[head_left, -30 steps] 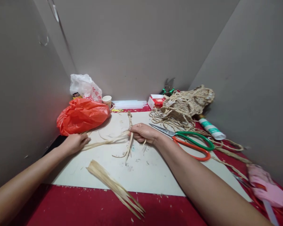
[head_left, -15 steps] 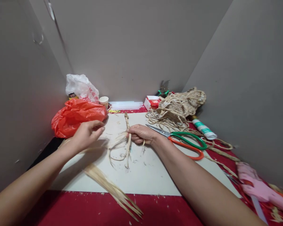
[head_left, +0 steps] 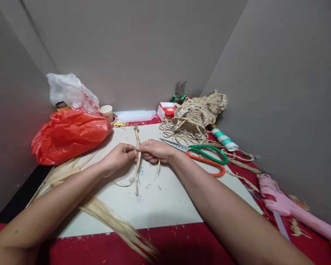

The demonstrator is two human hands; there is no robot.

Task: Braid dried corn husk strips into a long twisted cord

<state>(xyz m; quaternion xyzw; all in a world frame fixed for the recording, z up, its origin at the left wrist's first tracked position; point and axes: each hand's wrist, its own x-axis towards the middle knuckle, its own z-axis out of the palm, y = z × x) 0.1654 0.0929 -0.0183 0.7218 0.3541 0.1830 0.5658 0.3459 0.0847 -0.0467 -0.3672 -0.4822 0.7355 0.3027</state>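
Observation:
A thin braid of dry straw-coloured plant fibre (head_left: 137,133) stands out above my hands, with loose strands (head_left: 137,176) trailing below over the white board (head_left: 171,206). My right hand (head_left: 156,150) pinches it from the right between thumb and forefinger. From the left, the fingertips of my left hand (head_left: 121,156) close on the same spot and touch the right fingertips. Exactly which strand each hand grips is hidden by the fingers. A short strand end shows under my right hand. Scissors with green and orange handles (head_left: 201,154) lie beside my right wrist.
Flat fibre strips (head_left: 116,226) lie near the front edge, others (head_left: 60,173) at left. Around the board are a red plastic bag (head_left: 71,136), paper cup (head_left: 106,112), translucent sticks (head_left: 135,116), coiled fibre cord (head_left: 198,114) and a pink glue gun (head_left: 281,200).
My left hand has moved right from open air and closed at the braid, meeting my right hand. The camera view has shifted, so the surroundings sit further left.

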